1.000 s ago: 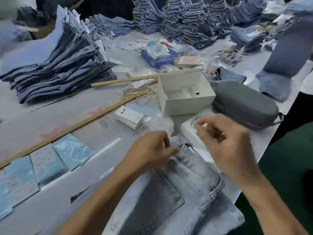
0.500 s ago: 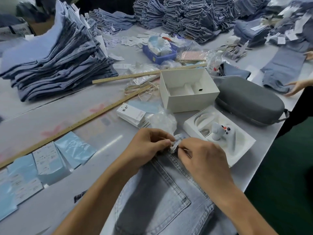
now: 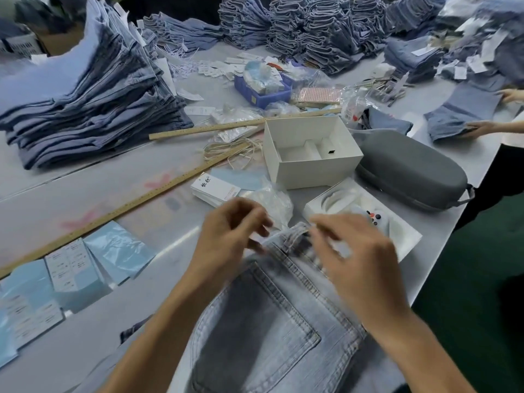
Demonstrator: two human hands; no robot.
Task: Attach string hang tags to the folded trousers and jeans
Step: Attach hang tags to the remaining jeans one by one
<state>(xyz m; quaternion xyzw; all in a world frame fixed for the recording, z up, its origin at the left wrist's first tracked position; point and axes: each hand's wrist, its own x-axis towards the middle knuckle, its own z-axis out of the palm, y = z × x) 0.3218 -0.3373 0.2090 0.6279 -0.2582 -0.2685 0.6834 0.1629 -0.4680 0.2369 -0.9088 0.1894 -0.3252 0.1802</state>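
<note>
A long grey counter (image 3: 85,199) carries tall stacks of folded jeans (image 3: 93,103) along its far edge. At the near edge lies a pale pair of jeans (image 3: 272,321), pocket up. Over its waistband, the left hand (image 3: 226,231) and right hand (image 3: 360,256) hover, blurred; whether their curled fingers pinch anything, I cannot tell.

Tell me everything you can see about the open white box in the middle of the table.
The open white box looks like stiff cardboard, rectangular, without a lid, standing upright on the grey table. Inside, white dividers form compartments that look empty, and a small dark square mark shows on the inner floor. A grey zipped case lies close on its right, a wooden ruler runs behind it, and a white tray sits just in front. No hand touches it.
</note>
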